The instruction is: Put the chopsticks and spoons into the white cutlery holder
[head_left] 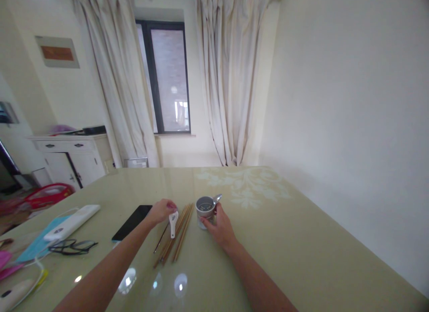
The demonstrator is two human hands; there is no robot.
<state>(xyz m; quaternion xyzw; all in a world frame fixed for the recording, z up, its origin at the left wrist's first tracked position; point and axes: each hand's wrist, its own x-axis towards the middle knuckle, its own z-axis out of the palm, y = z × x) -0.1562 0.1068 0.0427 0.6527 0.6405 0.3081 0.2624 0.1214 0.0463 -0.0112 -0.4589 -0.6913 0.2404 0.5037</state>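
Observation:
My left hand [161,211] is closed on the handle end of a small white spoon [173,223], whose bowl hangs down over a bundle of several wooden chopsticks [177,234] lying on the table [284,222]. My right hand [218,227] wraps around the base of a grey cup-shaped holder [205,208] with a perforated bottom. A metal spoon [217,198] leans out of the holder's rim.
A black phone [132,222] lies left of my left hand. Farther left are a white remote-like device [72,222], black glasses [72,246] and a blue face mask [35,245]. A white cabinet [72,158] stands beyond the table's far left edge.

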